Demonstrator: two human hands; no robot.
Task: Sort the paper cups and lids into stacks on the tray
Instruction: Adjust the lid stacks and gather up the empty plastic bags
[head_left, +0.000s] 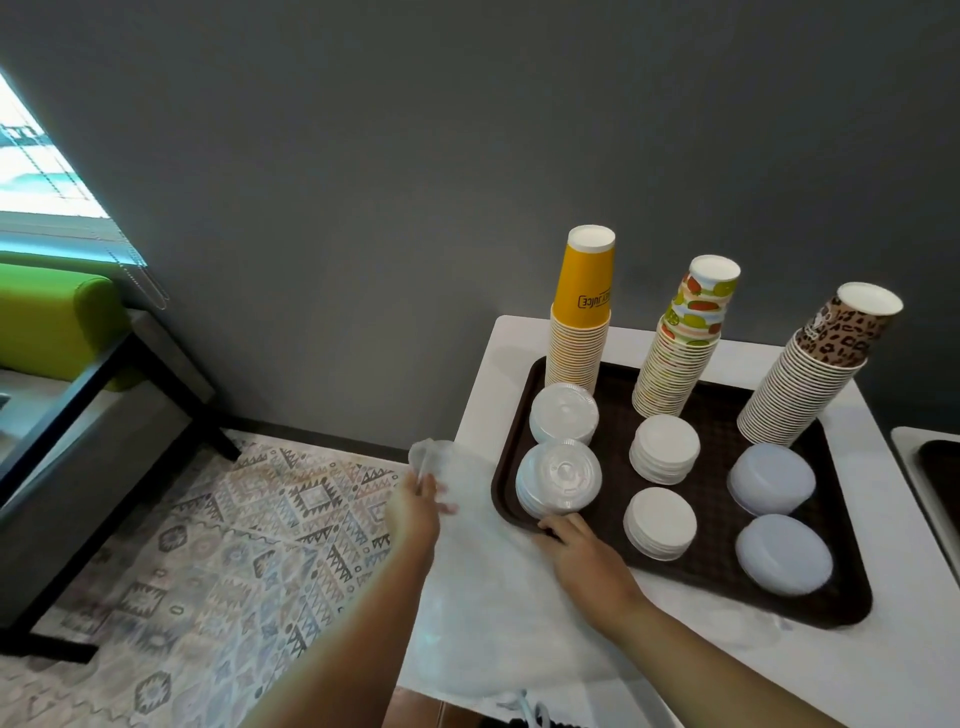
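Stacks of paper cups (581, 332) and white plastic lids (559, 480) upright on dark brown tray (722, 571), just ahead of right hand (582, 556), fingers relaxed at nearest lid stack; left hand (415, 512) farther left, pinching clear plastic bag (467, 587) on white table (831, 670)

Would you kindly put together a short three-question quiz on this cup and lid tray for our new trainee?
1. How many cup stacks stand along the back of the tray?
2. True or false: the left hand grips the clear plastic bag.
3. Which lid stack do the right hand fingertips touch: A clear lids, B white lids, C frosted lids?

Key: 1. Three: yellow cups, fruit-print cups, leopard-print cups. 2. True. 3. A.
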